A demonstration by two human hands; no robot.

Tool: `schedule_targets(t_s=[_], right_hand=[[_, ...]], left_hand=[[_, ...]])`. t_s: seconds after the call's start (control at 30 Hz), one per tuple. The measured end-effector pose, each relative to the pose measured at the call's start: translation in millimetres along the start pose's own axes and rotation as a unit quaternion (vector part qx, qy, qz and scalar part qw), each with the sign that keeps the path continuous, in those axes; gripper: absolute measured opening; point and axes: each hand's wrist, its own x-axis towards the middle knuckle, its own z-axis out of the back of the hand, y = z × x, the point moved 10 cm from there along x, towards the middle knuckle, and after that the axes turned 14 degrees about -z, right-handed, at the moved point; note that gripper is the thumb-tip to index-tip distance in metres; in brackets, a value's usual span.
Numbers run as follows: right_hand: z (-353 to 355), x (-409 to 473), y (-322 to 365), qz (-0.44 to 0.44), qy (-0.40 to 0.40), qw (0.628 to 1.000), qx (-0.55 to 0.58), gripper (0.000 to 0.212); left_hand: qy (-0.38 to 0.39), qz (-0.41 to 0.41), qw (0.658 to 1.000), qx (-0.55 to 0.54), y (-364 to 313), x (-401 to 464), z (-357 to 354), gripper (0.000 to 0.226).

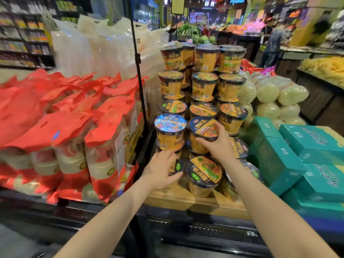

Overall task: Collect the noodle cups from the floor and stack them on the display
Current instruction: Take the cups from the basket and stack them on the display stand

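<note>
Yellow noodle cups with black rims stand stacked in stepped tiers on a wooden display shelf [195, 203] in the middle of the view. My right hand [216, 144] grips the rim of a second-tier cup [203, 130], fingers over its lid and thumb on its side. My left hand [161, 169] grips a front-row cup [176, 167] at the left, covering most of it. Another front cup [203, 175] stands between my forearms. A cup with a shiny lid [170, 129] sits just left of the one under my right hand.
Red-topped packs of bowls [104, 146] crowd the left, behind a black pole [138, 71]. Teal boxes [314, 146] are stacked on the right. Bagged pale noodles [279, 95] lie behind them. A person in a striped shirt [275, 41] stands far back.
</note>
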Motion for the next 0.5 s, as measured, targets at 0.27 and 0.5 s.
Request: schedule_targets(t_s=[0.27,0.5], right_hand=[[-1,0,2,-0.01,0.003,0.998,-0.055,0.102],[19,-27,11,-0.01,-0.025,0.997,-0.07,0.103]], left_hand=[[0.002,0.004,1.0,-0.001,1,0,-1,0.071],[-0.019,0.037,0.997,-0.066,5,-6,4,0.073]])
